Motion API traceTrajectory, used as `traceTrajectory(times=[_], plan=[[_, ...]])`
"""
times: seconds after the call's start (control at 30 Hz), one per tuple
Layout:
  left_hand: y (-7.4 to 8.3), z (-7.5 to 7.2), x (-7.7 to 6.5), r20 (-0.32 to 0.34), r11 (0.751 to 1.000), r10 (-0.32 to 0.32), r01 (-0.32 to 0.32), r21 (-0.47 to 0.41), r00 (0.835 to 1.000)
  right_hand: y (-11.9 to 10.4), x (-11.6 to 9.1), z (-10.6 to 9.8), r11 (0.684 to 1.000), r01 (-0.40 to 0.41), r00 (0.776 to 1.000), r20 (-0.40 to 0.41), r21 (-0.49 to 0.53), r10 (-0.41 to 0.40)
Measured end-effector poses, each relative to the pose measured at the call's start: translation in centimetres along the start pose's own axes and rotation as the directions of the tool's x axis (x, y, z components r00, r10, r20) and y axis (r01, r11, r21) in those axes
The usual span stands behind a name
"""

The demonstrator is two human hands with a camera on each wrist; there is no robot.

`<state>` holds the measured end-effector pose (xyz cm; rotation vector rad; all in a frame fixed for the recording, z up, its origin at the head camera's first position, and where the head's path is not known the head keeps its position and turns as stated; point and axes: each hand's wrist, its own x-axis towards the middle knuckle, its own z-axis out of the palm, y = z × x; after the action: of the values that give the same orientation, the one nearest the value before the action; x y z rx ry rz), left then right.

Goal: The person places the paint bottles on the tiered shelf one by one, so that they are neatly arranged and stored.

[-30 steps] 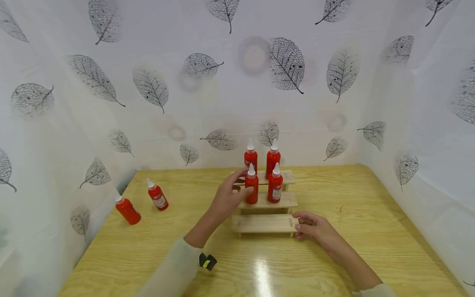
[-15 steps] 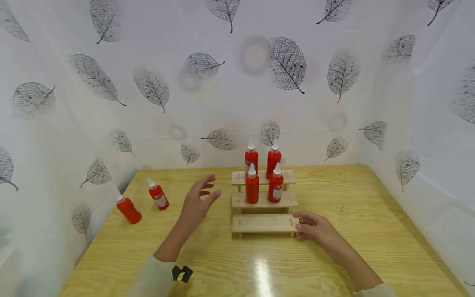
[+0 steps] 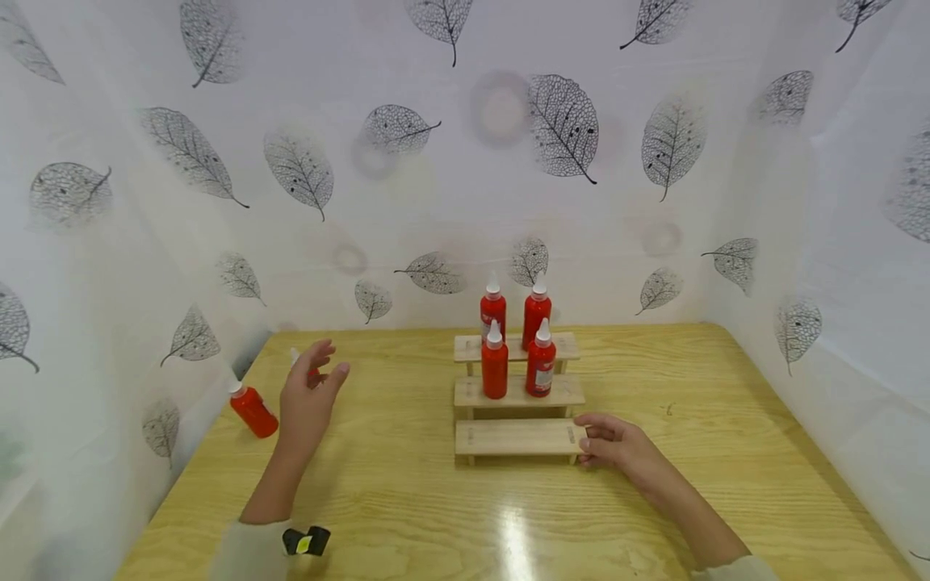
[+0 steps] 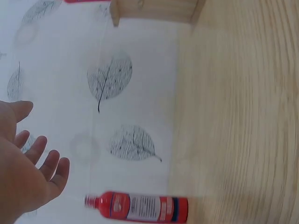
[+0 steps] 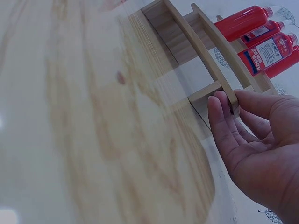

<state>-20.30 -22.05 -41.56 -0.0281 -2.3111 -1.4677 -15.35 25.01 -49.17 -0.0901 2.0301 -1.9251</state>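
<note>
A three-step wooden rack (image 3: 501, 436) stands mid-table. Its middle step carries two red squeeze bottles with white nozzle caps, a left one (image 3: 495, 373) and a labelled one (image 3: 541, 371). Two more, a left one (image 3: 492, 311) and a right one (image 3: 537, 315), stand on the top step. My right hand (image 5: 261, 135) pinches the right end of the lowest step between thumb and fingers. My left hand (image 3: 308, 399), fingers loosely bent and holding nothing, overlaps a red bottle in the head view, hiding most of it; the left wrist view shows a labelled red bottle (image 4: 145, 207) beyond the fingers.
Another red bottle (image 3: 254, 411) stands at the table's left edge, left of my left hand. A white curtain (image 3: 450, 186) printed with leaves encloses the wooden table (image 3: 407, 516) at the back and sides.
My left hand has let go of the left bottle on the middle step and moved left to the bottles at the table's left. My right hand keeps its place on the rack.
</note>
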Motion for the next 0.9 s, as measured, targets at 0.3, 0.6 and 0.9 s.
traceTrajectory(times=[0.3,0.6,0.9], plan=[[-1.5,-3.1,0.6,-0.148,0.999,-0.039,0.039,-0.003,0.988,-0.1,0.0,0.0,1.000,-0.003,1.000,0.003,-0.001,0.003],[-3.2,-3.4,1.2,-0.141,0.990,-0.130,0.135,0.028,0.981,0.1,0.0,0.0,1.000,-0.016,1.000,-0.002,-0.003,0.016],[-5.3,-3.0,1.9,-0.108,0.977,-0.195,0.202,0.062,0.975,-0.1,-0.1,0.1,1.000,-0.008,1.000,0.001,0.001,0.008]])
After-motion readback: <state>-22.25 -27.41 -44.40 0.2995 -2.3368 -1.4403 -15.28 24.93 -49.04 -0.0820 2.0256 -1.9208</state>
